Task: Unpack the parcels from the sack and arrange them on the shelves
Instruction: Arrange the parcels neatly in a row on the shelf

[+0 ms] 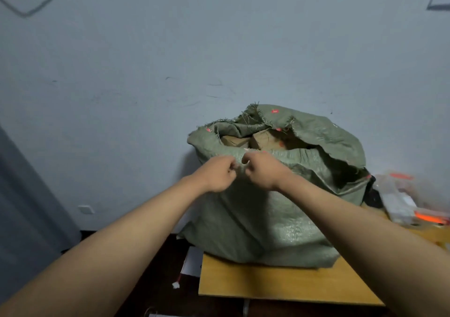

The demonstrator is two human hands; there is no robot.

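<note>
filling the middle of the view, a green woven sack (267,219) stands on a wooden table (280,282) close to the pale wall (219,37), its near side close to the table's front edge and its frayed mouth gaping to show brown parcels (246,140) inside. open wall lies above and to the left, while blurred clutter (409,200) sits just right of the sack. left hand (219,174) and right hand (263,170), nearly touching, each pinch the sack's near rim with curled fingers.
</note>
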